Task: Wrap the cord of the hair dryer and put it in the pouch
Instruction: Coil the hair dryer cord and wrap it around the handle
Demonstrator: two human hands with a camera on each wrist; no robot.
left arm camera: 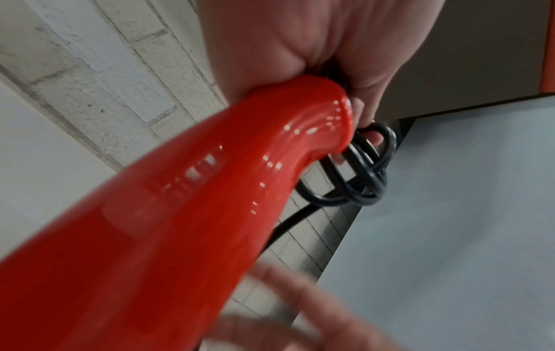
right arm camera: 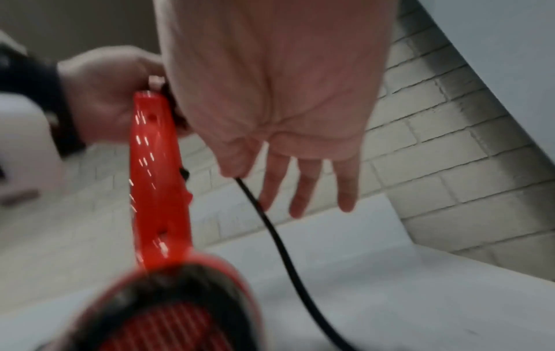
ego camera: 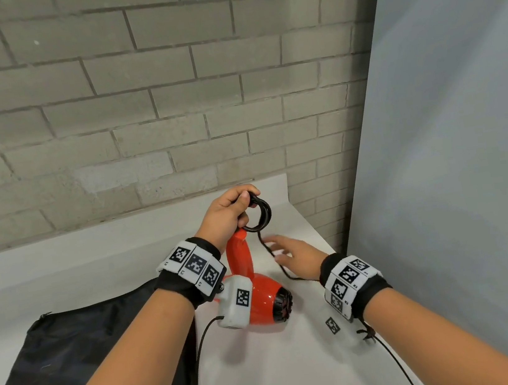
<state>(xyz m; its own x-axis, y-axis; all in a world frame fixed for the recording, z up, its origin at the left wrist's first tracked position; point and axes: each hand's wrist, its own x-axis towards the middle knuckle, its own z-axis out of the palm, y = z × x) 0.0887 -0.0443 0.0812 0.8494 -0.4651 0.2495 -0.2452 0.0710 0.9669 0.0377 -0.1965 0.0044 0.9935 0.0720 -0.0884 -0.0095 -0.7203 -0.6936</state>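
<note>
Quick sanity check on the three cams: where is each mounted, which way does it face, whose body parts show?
Head: on the head, facing forward and down at the table; both forearms, left hand, right hand.
Left wrist: along the left hand, at the hair dryer handle and cord loops.
Right wrist: along the right hand's straight fingers.
All three share dryer and cord.

The setting looked like a plain utility or test room rather than a furnished home. A wall of bare grey painted brick (ego camera: 143, 110) rose behind a white counter (ego camera: 60, 262) with a low raised back edge, and a smooth pale grey panel (ego camera: 461, 98) closed the right side.
</note>
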